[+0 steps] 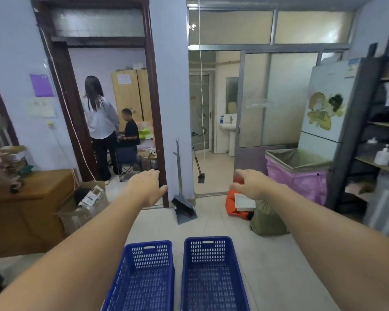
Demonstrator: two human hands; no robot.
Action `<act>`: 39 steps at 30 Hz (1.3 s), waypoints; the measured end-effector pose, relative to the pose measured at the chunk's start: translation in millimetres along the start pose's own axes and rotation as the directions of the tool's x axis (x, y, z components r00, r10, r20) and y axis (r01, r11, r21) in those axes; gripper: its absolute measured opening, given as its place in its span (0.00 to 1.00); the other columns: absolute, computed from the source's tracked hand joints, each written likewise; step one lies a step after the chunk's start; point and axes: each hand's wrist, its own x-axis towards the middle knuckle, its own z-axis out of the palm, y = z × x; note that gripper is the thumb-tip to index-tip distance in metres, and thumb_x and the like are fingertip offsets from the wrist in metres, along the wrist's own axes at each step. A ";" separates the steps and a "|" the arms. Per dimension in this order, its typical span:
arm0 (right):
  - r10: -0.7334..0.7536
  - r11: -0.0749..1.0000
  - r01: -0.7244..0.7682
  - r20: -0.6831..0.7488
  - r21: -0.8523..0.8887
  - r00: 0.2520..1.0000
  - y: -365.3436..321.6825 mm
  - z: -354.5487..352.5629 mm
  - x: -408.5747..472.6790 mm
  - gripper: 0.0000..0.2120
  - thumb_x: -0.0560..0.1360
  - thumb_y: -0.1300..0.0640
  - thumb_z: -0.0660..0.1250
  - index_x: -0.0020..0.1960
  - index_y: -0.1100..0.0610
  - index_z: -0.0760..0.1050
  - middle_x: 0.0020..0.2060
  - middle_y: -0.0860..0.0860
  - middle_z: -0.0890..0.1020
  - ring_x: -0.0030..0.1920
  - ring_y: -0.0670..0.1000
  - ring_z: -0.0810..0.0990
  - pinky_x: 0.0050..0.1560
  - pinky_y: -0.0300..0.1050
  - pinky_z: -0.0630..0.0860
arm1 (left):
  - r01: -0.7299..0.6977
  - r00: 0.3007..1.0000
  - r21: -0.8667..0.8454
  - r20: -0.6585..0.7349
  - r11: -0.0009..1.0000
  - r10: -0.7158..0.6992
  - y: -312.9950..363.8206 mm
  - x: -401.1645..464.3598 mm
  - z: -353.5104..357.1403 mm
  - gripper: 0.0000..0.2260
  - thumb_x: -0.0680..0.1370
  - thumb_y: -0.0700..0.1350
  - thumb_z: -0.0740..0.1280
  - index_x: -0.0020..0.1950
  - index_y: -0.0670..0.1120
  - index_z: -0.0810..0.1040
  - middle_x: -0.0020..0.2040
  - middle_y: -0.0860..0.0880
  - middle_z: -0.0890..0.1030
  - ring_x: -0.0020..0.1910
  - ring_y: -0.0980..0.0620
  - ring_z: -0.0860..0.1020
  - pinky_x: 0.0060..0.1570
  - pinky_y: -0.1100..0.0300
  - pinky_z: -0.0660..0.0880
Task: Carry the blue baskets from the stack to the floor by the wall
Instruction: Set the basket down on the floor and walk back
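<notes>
Two blue perforated plastic baskets stand side by side on the tiled floor at the bottom of the view, the left basket (pixel 144 277) and the right basket (pixel 212 272), both without contents. My left hand (pixel 147 187) and my right hand (pixel 253 185) are stretched forward above and beyond them, palms down, fingers apart, holding nothing. Neither hand touches a basket. No stack of baskets is in view.
A grey dustpan with broom (pixel 183 207) leans at the wall pillar ahead. An orange bag (pixel 234 205) and a green sack (pixel 267 218) lie to the right, by a pink bin (pixel 299 176) and dark shelving (pixel 368 122). A wooden cabinet (pixel 25 209) and cardboard box (pixel 83 205) stand left. Two people are in the room beyond the doorway.
</notes>
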 end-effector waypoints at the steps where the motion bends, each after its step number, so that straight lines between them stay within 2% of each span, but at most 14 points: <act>1: 0.020 1.000 -0.020 -0.002 0.006 1.000 12.3 -0.3 8.4 0.37 0.78 0.35 0.57 0.81 0.51 0.56 0.79 0.54 0.63 0.77 0.58 0.62 0.76 0.59 0.62 | -0.024 1.000 -0.001 0.008 1.000 0.024 9.5 16.9 6.3 0.29 0.80 0.61 0.60 0.75 0.45 0.67 0.71 0.44 0.74 0.68 0.42 0.74 0.66 0.45 0.73; 5: 0.096 0.995 -0.096 -0.026 0.011 0.995 66.6 -4.3 44.5 0.36 0.78 0.35 0.59 0.80 0.51 0.58 0.78 0.54 0.66 0.75 0.58 0.66 0.73 0.58 0.66 | -0.081 0.996 -0.012 0.037 0.997 0.081 55.6 83.1 27.4 0.29 0.79 0.62 0.60 0.74 0.45 0.68 0.71 0.44 0.75 0.68 0.42 0.74 0.65 0.45 0.73; 9: 0.155 0.988 -0.154 -0.046 0.031 0.987 127.2 -11.5 90.1 0.39 0.76 0.33 0.59 0.81 0.50 0.57 0.78 0.53 0.66 0.76 0.57 0.65 0.73 0.57 0.66 | -0.136 0.990 -0.019 0.038 0.991 0.137 109.5 148.5 46.9 0.29 0.80 0.62 0.59 0.75 0.45 0.67 0.71 0.43 0.75 0.67 0.41 0.75 0.65 0.45 0.73; 13: 0.143 0.990 -0.142 -0.048 0.016 0.989 180.5 -24.4 142.2 0.39 0.76 0.33 0.59 0.81 0.51 0.56 0.80 0.52 0.62 0.78 0.56 0.61 0.76 0.58 0.62 | -0.135 0.990 -0.026 0.043 0.991 0.136 158.2 203.0 66.7 0.28 0.80 0.61 0.59 0.74 0.44 0.68 0.70 0.43 0.76 0.66 0.41 0.75 0.63 0.46 0.73; 17: 0.116 0.993 -0.116 -0.050 0.008 0.992 220.3 -36.4 202.1 0.39 0.77 0.33 0.59 0.81 0.51 0.56 0.80 0.52 0.61 0.78 0.55 0.61 0.76 0.56 0.62 | -0.082 0.996 -0.038 0.037 0.996 0.083 186.9 258.2 80.5 0.29 0.81 0.61 0.58 0.75 0.44 0.66 0.71 0.43 0.74 0.68 0.41 0.74 0.66 0.46 0.71; 21: 0.077 0.997 -0.077 -0.051 0.011 0.996 244.1 -40.0 259.3 0.37 0.77 0.35 0.59 0.81 0.50 0.56 0.80 0.53 0.61 0.78 0.57 0.61 0.76 0.57 0.61 | -0.048 0.997 -0.040 0.054 0.998 0.050 203.1 305.0 95.9 0.30 0.81 0.62 0.58 0.77 0.45 0.65 0.72 0.43 0.73 0.69 0.42 0.73 0.67 0.46 0.71; 27: -0.023 0.999 0.022 -0.026 -0.037 0.999 267.9 -35.7 354.7 0.38 0.77 0.34 0.57 0.81 0.52 0.56 0.79 0.54 0.63 0.78 0.58 0.61 0.77 0.57 0.59 | 0.031 0.997 -0.007 0.077 1.000 -0.030 214.2 390.5 106.6 0.28 0.81 0.62 0.58 0.73 0.44 0.67 0.68 0.43 0.77 0.63 0.41 0.77 0.60 0.45 0.76; 36: -0.074 0.997 0.074 -0.037 -0.008 0.997 309.5 -41.7 479.9 0.36 0.79 0.37 0.58 0.81 0.52 0.56 0.79 0.54 0.63 0.78 0.58 0.60 0.76 0.55 0.59 | 0.057 0.997 -0.014 0.053 0.998 -0.057 250.0 524.4 120.0 0.28 0.80 0.63 0.57 0.72 0.45 0.68 0.66 0.44 0.78 0.61 0.41 0.78 0.58 0.43 0.77; 39: -0.112 0.994 0.112 -0.006 -0.009 0.994 318.3 -38.3 529.1 0.36 0.79 0.36 0.58 0.81 0.52 0.56 0.79 0.54 0.63 0.78 0.57 0.60 0.75 0.55 0.59 | 0.084 0.994 0.000 0.063 0.996 -0.084 256.9 554.3 129.3 0.30 0.80 0.63 0.58 0.75 0.45 0.66 0.69 0.43 0.76 0.63 0.41 0.77 0.59 0.44 0.77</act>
